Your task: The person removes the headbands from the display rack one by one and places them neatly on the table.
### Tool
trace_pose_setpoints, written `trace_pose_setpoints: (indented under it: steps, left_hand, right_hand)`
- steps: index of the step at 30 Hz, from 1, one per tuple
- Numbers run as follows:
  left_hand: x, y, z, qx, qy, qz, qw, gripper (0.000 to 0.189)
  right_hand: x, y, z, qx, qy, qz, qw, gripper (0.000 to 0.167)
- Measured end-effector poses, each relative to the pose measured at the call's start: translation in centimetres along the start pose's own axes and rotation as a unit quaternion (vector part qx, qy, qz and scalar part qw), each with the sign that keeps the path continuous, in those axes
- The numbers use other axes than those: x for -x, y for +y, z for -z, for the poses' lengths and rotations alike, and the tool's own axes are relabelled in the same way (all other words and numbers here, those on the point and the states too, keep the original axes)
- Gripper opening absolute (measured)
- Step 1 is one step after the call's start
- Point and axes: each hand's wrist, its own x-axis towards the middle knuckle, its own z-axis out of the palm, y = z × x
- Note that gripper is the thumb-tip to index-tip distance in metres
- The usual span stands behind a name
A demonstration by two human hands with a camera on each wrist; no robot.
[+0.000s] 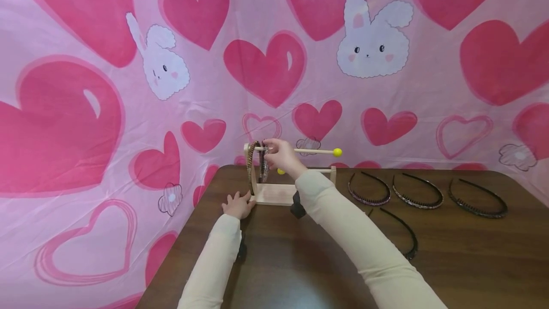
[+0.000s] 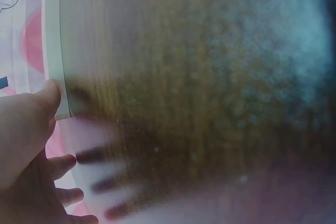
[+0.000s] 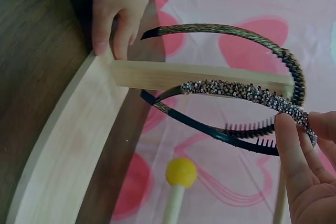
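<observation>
I see right hand (image 1: pixel 282 156) pinching bead-studded headband (image 3: pixel 231 88) by crown, legs hanging below fingers, likely for control; left hand (image 1: pixel 237 205) splayed, thumb against wooden rack (image 1: pixel 274 194), probably bracing.

Facing you is a creased pale-pink cloth backdrop (image 1: pixel 321 87) printed with deep-pink hearts (image 1: pixel 266 68) and white rabbit faces (image 1: pixel 372 51); before it, a dark-brown wood-grain table (image 1: pixel 274 261) with rounded far corners shows you a soft sheen

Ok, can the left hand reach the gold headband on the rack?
Probably yes: the left hand, touching the rack, is close to the gold headband, with nothing visible between them.
</observation>
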Motion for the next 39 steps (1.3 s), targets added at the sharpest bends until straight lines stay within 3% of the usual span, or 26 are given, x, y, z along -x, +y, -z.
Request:
trace_pose_setpoints:
  steps: [15,27,34,39]
  left_hand:
    - [-0.1,-0.2,-0.2,-0.001,-0.004,0.000,1.0000,0.053]
    - [0.3,0.1,0.4,-0.002,-0.001,-0.002,1.0000,0.053]
    - [0.3,0.1,0.4,0.005,-0.001,-0.003,1.0000,0.053]
    - [0.1,-0.1,0.1,0.006,0.000,-0.001,1.0000,0.053]
  right_hand:
    - [2.0,-1.5,5.7,-0.042,0.004,0.024,0.9988,0.051]
    - [5.1,-2.3,11.2,-0.040,0.020,0.053,0.9976,0.052]
    - [6.8,-1.9,14.4,0.001,0.039,0.051,0.9980,0.053]
    - [8.0,-1.6,16.4,-0.018,0.048,0.053,0.9972,0.055]
